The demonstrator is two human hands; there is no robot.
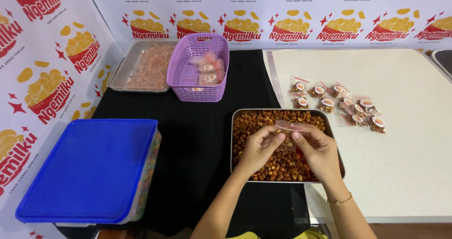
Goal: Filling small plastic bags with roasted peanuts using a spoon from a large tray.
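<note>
The left hand point(259, 147) and the right hand point(318, 149) are close together over a metal tray point(235, 135). Both pinch the same small clear bag point(288, 126) by its top, fingers and thumbs pressed on the thin plastic. The bag hangs just above the brown nuts point(278, 166) that fill the tray. I cannot tell if anything is in the bag.

To do this well, I think the fingers should hold the top of the bag lightly and pull it apart evenly, so the thin plastic does not tear. Keeping the bag over the tray means anything that drops lands back with the others.

The tray sits near the front edge of the table, half on the black cloth point(197, 140) and half on the pale mat point(405, 163). Just behind it on the mat lie small filled packets point(339, 102) with round stickers. They are near but not in the way.

At the back edge stands a purple basket point(197, 67) with a few packets inside, and beside it a second metal tray point(139, 67) of pinkish snack. At the front left corner is a big box with a blue lid point(92, 168), well apart from the hands.
</note>
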